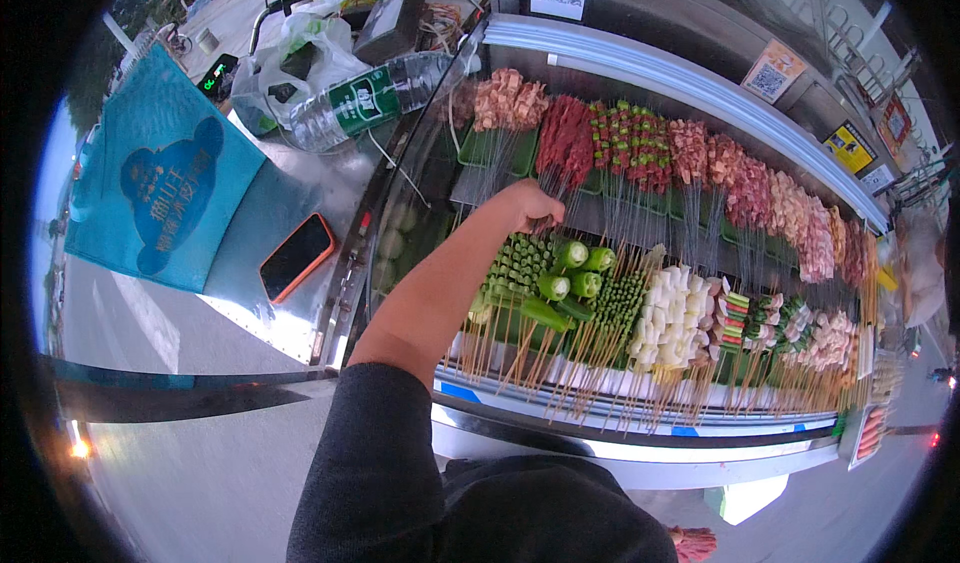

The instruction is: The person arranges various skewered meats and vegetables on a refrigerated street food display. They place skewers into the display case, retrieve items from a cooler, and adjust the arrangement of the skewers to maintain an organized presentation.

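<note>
My left hand (536, 209) reaches into a refrigerated display case, its fingers curled around the thin metal skewers below a row of dark red meat (566, 139). Pale pink meat skewers (510, 101) lie to the left of that row; green pepper and meat skewers (631, 143) lie to its right. Just below the hand are skewered green beans (521, 263) and whole green peppers (555, 287) on wooden sticks. My right hand is out of view. At the bottom edge, a bunch of red meat (694, 543) shows beside my dark shirt; what supports it is hidden.
An orange-cased phone (297, 257) lies on the metal counter left of the case. Near it are a blue cloth banner (161, 180), a large plastic bottle (367, 103) and plastic bags (296, 56). The case's raised front rail (637, 432) runs between my body and the food.
</note>
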Demonstrator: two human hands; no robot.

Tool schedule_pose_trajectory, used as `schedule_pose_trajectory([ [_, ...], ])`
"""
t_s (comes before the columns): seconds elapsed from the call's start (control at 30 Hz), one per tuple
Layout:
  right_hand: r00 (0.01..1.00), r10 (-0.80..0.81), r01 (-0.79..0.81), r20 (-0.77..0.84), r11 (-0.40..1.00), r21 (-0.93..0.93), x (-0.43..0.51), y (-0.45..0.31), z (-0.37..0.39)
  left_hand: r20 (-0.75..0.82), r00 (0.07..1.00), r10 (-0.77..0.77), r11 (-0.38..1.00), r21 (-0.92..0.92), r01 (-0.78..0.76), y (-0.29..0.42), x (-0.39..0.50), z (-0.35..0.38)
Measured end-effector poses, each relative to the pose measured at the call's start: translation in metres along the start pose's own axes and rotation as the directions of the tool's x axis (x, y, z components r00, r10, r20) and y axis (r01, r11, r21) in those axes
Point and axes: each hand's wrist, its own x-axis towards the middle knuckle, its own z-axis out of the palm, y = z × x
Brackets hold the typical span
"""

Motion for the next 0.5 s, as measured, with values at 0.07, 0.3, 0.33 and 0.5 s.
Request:
schedule_pose_trajectory([
  [0.07, 1.0, -0.012, 0.012, 0.0, 1.0, -0.006, -0.003, -0.002, 0.003, -0.001, 1.0, 0.01, 1.0, -0.013, -0.01, -0.002, 0.003, 0.001],
  [0.3, 0.999, -0.038, 0.039, 0.01, 0.999, -0.029, -0.011, -0.002, 0.006, 0.029, 1.0, 0.011, 0.999, -0.042, -0.009, 0.002, 0.0, 0.003],
  [0.33, 0.999, -0.042, 0.043, 0.01, 0.999, -0.03, -0.012, -0.002, 0.006, 0.019, 1.0, 0.0, 1.0, 0.021, -0.001, 0.004, -0.002, 0.004],
  [0.5, 0.999, -0.049, 0.049, 0.005, 0.998, -0.03, -0.016, 0.003, 0.004, 0.013, 1.0, -0.014, 0.991, 0.133, 0.012, 0.007, -0.005, 0.008],
])
